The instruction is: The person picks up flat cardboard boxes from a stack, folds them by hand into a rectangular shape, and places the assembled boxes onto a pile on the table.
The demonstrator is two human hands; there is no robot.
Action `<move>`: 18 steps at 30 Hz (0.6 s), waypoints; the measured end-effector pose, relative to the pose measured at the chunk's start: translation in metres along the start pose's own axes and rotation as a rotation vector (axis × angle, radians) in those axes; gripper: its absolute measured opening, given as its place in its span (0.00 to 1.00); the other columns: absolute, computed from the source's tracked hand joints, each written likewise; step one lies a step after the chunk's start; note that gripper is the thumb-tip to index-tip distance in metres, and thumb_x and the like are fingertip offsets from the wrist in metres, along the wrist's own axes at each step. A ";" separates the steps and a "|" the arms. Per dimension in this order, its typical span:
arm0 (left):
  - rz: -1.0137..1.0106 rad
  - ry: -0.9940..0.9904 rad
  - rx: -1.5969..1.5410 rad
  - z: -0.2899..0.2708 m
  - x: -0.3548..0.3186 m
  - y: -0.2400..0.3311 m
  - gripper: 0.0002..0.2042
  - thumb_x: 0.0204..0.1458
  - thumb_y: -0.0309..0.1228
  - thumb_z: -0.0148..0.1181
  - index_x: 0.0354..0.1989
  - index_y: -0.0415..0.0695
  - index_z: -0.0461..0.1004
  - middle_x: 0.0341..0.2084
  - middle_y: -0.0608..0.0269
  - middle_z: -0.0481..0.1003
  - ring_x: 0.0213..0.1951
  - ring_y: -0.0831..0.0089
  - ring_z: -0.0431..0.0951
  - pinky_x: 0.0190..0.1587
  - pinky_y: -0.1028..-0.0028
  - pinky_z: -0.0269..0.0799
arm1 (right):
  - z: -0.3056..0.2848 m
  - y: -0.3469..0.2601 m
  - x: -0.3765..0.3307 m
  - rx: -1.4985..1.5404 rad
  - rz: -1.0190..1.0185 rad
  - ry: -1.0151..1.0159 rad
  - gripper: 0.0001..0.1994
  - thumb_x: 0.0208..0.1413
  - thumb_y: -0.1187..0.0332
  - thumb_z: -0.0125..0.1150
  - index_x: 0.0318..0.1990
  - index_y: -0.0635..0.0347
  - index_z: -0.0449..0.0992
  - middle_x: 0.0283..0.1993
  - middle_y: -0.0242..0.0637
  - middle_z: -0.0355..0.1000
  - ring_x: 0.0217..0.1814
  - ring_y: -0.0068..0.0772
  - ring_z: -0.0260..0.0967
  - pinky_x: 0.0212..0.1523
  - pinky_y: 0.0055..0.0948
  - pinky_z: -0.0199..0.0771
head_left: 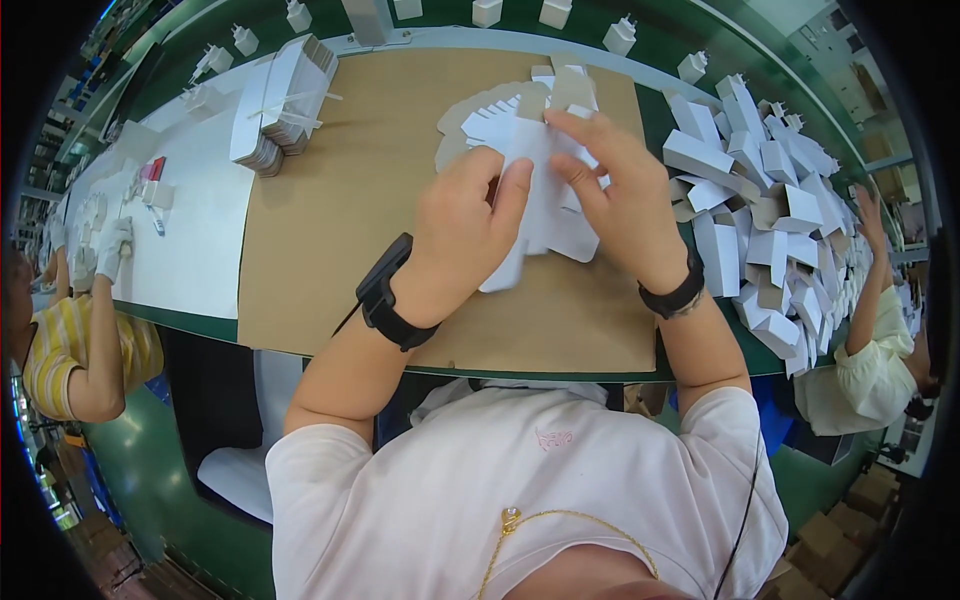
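Observation:
Several flat white carton blanks (540,190) with grey-brown undersides lie in an overlapping pile on the brown cardboard sheet, between my two hands. My left hand (465,215) has its fingers curled and its thumb up along the left edge of the upper blank, gripping it. From the right, my right hand (620,195) reaches over the same blank. Its index fingertip is on a far flap and its thumb is bent toward the blank's middle. My palms and fingers hide part of the blank, so its folds cannot be fully made out.
Folded white boxes (770,200) are heaped on the right. A tied stack of white blanks (285,100) stands at the back left. White plug adapters (620,37) line the far ledge. Co-workers sit at both sides, one with a gloved hand (115,245) by small parts.

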State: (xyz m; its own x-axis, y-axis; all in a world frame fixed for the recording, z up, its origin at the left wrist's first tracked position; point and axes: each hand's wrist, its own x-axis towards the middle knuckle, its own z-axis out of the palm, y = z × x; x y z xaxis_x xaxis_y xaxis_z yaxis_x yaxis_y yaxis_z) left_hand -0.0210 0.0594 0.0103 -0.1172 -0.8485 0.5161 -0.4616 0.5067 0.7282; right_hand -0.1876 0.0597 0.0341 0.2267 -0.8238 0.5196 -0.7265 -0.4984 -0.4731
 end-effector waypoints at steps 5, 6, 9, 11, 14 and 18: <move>0.160 -0.039 -0.122 0.010 0.001 -0.013 0.10 0.47 0.27 0.59 0.27 0.40 0.62 0.25 0.56 0.67 0.25 0.59 0.68 0.29 0.70 0.65 | -0.006 -0.002 0.002 0.404 0.245 -0.097 0.15 0.40 0.70 0.69 0.34 0.64 0.71 0.44 0.36 0.70 0.41 0.26 0.69 0.40 0.22 0.72; 0.275 -0.023 -0.253 0.014 0.003 -0.018 0.12 0.46 0.28 0.60 0.32 0.41 0.61 0.31 0.53 0.68 0.29 0.57 0.70 0.34 0.69 0.67 | -0.006 0.003 0.003 0.400 0.248 -0.093 0.15 0.40 0.70 0.69 0.34 0.64 0.71 0.44 0.36 0.70 0.41 0.26 0.69 0.40 0.22 0.72; 0.016 -0.378 -0.525 0.013 -0.006 -0.016 0.29 0.45 0.34 0.63 0.49 0.43 0.49 0.46 0.42 0.64 0.42 0.54 0.70 0.44 0.64 0.66 | -0.018 0.007 0.006 0.561 0.178 -0.288 0.13 0.38 0.76 0.69 0.30 0.65 0.69 0.33 0.30 0.66 0.46 0.28 0.67 0.45 0.23 0.68; 0.135 -0.382 -0.274 0.008 -0.007 -0.013 0.39 0.48 0.39 0.61 0.57 0.45 0.36 0.46 0.42 0.65 0.45 0.60 0.70 0.46 0.66 0.67 | -0.013 0.016 0.002 0.604 0.092 -0.208 0.12 0.39 0.77 0.68 0.30 0.64 0.69 0.33 0.29 0.65 0.47 0.29 0.66 0.46 0.24 0.67; 0.042 -0.265 -0.847 0.014 -0.002 -0.002 0.37 0.51 0.40 0.58 0.58 0.45 0.36 0.44 0.47 0.67 0.45 0.65 0.70 0.45 0.71 0.67 | -0.003 0.006 -0.002 0.869 0.059 -0.032 0.11 0.43 0.76 0.66 0.34 0.63 0.70 0.34 0.29 0.66 0.49 0.29 0.65 0.48 0.26 0.64; -0.171 -0.442 -0.807 0.008 -0.003 -0.016 0.32 0.54 0.42 0.53 0.57 0.48 0.38 0.43 0.52 0.67 0.40 0.70 0.71 0.37 0.72 0.69 | 0.007 -0.002 -0.003 1.205 0.342 -0.092 0.09 0.53 0.70 0.57 0.40 0.63 0.70 0.39 0.30 0.68 0.46 0.22 0.64 0.45 0.22 0.62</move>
State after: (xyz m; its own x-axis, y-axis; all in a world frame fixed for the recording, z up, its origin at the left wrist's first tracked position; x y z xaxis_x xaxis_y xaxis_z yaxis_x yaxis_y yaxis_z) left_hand -0.0203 0.0519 -0.0066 -0.5043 -0.8184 0.2755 0.2275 0.1818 0.9567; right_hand -0.1824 0.0617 0.0285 0.2236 -0.9509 0.2139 0.2854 -0.1460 -0.9472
